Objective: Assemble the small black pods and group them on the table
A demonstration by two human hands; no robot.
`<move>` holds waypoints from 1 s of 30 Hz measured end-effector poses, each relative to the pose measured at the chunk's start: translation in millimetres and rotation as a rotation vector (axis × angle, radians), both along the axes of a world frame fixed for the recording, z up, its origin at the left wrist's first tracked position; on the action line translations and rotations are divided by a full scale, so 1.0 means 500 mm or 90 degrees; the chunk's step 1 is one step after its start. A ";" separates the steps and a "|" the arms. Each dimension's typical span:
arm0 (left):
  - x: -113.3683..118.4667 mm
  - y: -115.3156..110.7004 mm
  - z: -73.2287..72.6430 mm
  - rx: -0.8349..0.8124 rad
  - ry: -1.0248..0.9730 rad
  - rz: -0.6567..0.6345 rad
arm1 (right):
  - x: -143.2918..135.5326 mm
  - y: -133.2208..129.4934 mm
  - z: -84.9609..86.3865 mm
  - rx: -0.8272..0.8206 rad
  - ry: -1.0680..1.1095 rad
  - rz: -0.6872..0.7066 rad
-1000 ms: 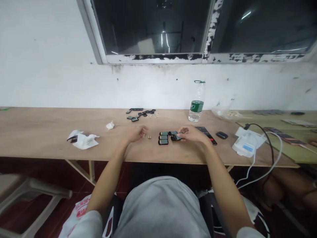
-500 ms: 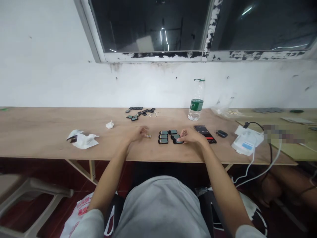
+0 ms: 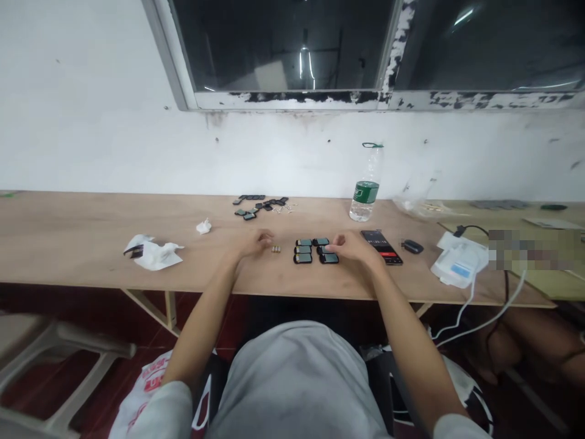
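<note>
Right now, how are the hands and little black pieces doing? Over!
Left hand beside small metallic parts. Right hand at right column. Black pieces: six, two columns of three. Phone right of right hand.

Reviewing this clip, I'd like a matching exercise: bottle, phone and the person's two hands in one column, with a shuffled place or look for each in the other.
Column one
1. Bottle
2. Left hand
3. Phone
4. Right hand

Column two
A. Fingers at the right-hand column of dark-rimmed pieces
B. Lies flat, dark with a red bar
C. Nearest the small gold-coloured pieces
D. Stands upright, clear with a green label

Right pairs: 1-D, 2-C, 3-B, 4-A
</note>
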State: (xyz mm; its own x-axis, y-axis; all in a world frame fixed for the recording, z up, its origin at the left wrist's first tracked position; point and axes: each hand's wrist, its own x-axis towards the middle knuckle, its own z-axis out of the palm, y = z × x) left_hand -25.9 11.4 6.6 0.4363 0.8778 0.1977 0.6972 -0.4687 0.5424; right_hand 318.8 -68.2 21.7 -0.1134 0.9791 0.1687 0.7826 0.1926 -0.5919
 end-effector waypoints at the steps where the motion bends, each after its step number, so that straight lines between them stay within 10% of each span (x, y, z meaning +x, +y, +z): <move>1: -0.001 0.002 -0.003 -0.011 -0.019 -0.009 | -0.009 -0.002 0.002 0.035 -0.004 0.012; 14: -0.015 0.018 -0.022 0.035 0.036 0.064 | -0.119 -0.020 -0.029 0.120 -0.092 0.311; 30: -0.003 0.004 -0.013 0.025 0.031 0.073 | -0.133 -0.034 -0.018 0.061 -0.102 0.306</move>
